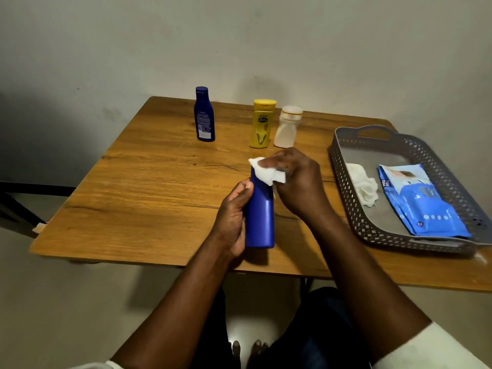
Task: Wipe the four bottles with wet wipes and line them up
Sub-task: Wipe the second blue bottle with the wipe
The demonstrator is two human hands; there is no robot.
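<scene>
My left hand [233, 217] grips a plain blue bottle [260, 217] by its body, upright above the near part of the wooden table [149, 187]. My right hand [295, 182] pinches a white wet wipe [263, 171] and presses it over the bottle's top, which the wipe hides. At the back of the table stand a dark blue bottle [204, 114] on the left, a yellow bottle [262, 123] and a cream-white bottle [287, 126] side by side to its right.
A grey perforated tray [343, 166] sits at the table's right edge. It holds a crumpled white wipe [363, 186] and a blue pack of wet wipes [418, 201]. A wall stands right behind the table.
</scene>
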